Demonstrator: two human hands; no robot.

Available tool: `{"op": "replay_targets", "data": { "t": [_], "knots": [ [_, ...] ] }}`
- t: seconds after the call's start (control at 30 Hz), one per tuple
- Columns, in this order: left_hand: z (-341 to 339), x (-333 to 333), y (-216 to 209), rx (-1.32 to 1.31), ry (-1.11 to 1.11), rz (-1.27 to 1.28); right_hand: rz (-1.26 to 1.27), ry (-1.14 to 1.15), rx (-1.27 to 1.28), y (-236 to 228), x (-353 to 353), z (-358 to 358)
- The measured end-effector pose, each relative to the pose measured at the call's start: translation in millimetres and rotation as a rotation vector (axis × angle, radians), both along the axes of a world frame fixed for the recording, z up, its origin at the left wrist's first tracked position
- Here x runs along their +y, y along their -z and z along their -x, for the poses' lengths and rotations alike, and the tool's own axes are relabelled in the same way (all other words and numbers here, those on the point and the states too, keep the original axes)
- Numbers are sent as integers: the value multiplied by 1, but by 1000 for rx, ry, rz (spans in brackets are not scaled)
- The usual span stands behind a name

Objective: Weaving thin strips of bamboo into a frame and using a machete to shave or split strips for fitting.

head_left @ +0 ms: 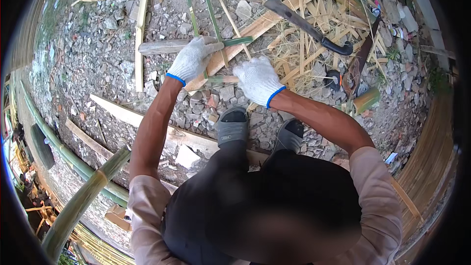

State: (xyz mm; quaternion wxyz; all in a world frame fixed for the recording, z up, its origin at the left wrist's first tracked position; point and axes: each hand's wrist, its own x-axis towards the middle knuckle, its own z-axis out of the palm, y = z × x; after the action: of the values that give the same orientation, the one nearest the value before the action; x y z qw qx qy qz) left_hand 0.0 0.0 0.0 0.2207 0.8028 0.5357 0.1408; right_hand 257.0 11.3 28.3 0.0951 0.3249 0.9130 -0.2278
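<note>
My left hand [190,60], in a white knit glove with a blue cuff, is closed around a short green bamboo strip [239,41] lying crosswise over longer strips. Its index finger stretches along that piece. Under and beyond it run a long green bamboo strip [210,7] and a second green strip [190,2]. My right hand [258,79], gloved the same way, is closed at the near end of a thin pale bamboo strip [223,4]; its fingertips are partly hidden. A wooden plank [267,23] and a weathered wood piece [162,47] lie beneath the strips.
A machete [297,18] with a dark handle lies on pale bamboo shavings [314,44] at the right. A cut bamboo piece [366,99] sits nearer. Rubble covers the ground. My sandalled foot [233,125] is below my hands. Left stand a bamboo pole [83,198] and a long board [147,120].
</note>
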Motion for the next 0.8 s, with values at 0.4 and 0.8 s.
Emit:
{"op": "replay_targets", "data": {
  "t": [0.4, 0.8],
  "knots": [
    [-2, -6, -12, -205, -299, 51, 373, 405, 240, 9, 60, -57],
    [-16, -53, 18, -169, -829, -112, 152, 566, 178, 21, 84, -19]
  ]
}}
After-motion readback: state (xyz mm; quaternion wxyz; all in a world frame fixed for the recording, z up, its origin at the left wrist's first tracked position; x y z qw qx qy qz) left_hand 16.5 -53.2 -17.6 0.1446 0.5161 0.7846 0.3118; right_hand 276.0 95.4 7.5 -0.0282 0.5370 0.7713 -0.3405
